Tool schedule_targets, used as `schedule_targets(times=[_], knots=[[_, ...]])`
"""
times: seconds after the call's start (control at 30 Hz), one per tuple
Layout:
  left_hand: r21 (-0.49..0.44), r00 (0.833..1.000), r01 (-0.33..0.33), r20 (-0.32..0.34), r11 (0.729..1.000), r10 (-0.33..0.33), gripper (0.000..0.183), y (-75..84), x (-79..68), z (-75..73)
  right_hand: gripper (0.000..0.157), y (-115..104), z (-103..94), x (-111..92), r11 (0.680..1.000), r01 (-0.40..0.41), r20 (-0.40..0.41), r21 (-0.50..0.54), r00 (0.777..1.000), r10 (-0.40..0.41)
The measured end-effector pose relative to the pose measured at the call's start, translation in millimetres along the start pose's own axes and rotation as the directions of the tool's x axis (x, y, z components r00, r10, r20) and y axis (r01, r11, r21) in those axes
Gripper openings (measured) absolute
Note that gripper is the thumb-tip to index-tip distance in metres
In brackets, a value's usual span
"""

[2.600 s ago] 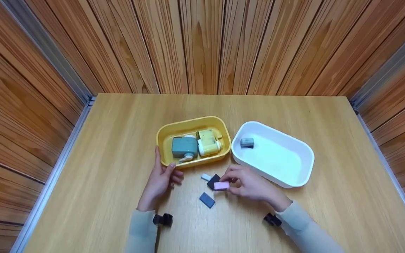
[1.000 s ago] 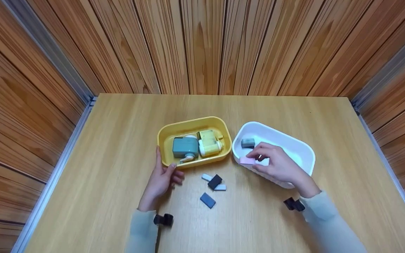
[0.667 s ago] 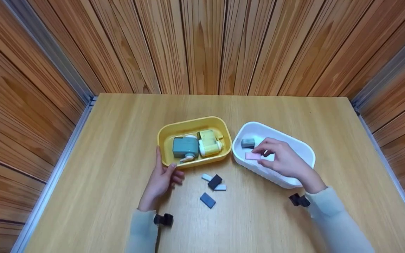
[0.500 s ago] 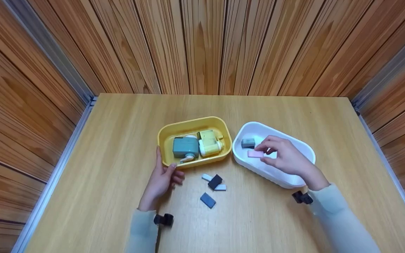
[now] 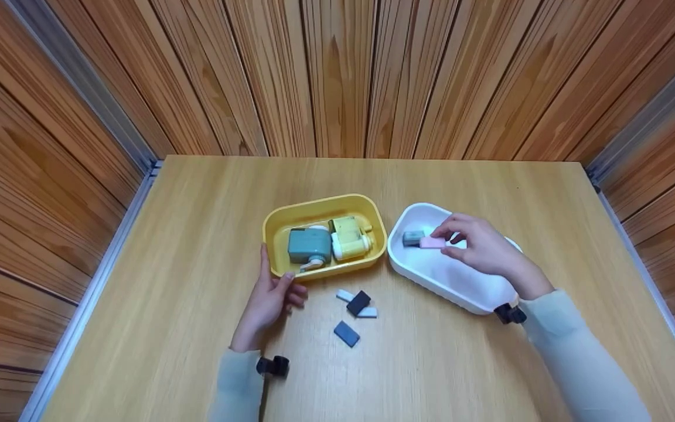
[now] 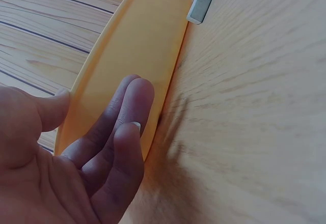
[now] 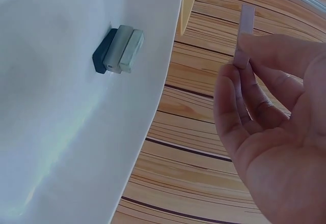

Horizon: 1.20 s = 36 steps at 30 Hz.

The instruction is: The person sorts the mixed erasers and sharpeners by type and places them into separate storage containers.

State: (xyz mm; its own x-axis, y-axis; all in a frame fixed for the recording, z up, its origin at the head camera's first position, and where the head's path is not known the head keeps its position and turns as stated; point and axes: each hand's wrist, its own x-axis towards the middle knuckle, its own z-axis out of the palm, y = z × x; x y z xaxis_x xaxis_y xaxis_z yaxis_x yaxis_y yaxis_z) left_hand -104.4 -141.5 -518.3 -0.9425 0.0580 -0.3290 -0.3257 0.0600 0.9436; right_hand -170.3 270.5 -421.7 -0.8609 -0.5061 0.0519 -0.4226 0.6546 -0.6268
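While the right hand pinches the pink block between thumb and fingers at the left end of the white tub, the coming move seems to turn on how that block sits against the grey-green stack inside the same tub. Pink block points leftward out of the fingertips, long axis left-right, roughly parallel to the stack's. Ends overlap in the head view, but the right wrist view shows a gap, so not touching. Right hand is clearly nearer, stack just past its fingertips. Left hand is well left of the white tub, fingers spread loosely against the yellow tub, touching but not pinching; that one stands just left of the white tub. Dark block and blue-grey block lie on the counter, near-left of the white tub, apart from both hands.
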Motion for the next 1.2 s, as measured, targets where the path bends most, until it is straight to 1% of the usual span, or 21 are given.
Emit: schedule_targets(times=[0.23,0.43,0.6,0.83,0.93,1.07,1.2], knots=[[-0.003,1.0,0.016,0.0,1.0,-0.016,0.08,-0.7,0.6,-0.1,0.027,8,-2.2,10,0.997,-0.082,0.035,0.006,0.996,0.082],[0.0,1.0,0.028,-0.002,1.0,-0.028,0.08,-0.6,0.0,-0.4,0.027,17,-0.4,17,0.995,-0.103,0.047,0.001,0.994,0.103],[0.002,1.0,0.018,-0.007,1.0,-0.018,0.08,-1.1,0.4,0.2,0.028,26,1.9,25,0.992,-0.125,0.055,-0.002,0.991,0.125],[-0.013,1.0,-0.012,-0.001,1.0,0.012,0.081,-2.6,0.4,0.7,0.026,37,7.5,36,0.996,-0.088,0.058,0.002,0.994,0.088],[-0.013,1.0,-0.007,-0.004,1.0,0.007,0.08,-2.6,0.4,0.1,0.025,40,9.8,39,0.997,-0.081,0.059,-0.011,0.995,0.081],[-0.019,1.0,-0.002,0.0,1.0,0.002,0.08,-2.1,0.0,-0.7,0.025,44,12.9,43,0.996,-0.091,0.069,-0.027,0.993,0.092],[-0.021,1.0,0.007,0.008,1.0,-0.007,0.08,-1.4,-1.0,-1.2,0.025,47,16.4,45,0.995,-0.098,0.079,-0.02,0.992,0.099]])
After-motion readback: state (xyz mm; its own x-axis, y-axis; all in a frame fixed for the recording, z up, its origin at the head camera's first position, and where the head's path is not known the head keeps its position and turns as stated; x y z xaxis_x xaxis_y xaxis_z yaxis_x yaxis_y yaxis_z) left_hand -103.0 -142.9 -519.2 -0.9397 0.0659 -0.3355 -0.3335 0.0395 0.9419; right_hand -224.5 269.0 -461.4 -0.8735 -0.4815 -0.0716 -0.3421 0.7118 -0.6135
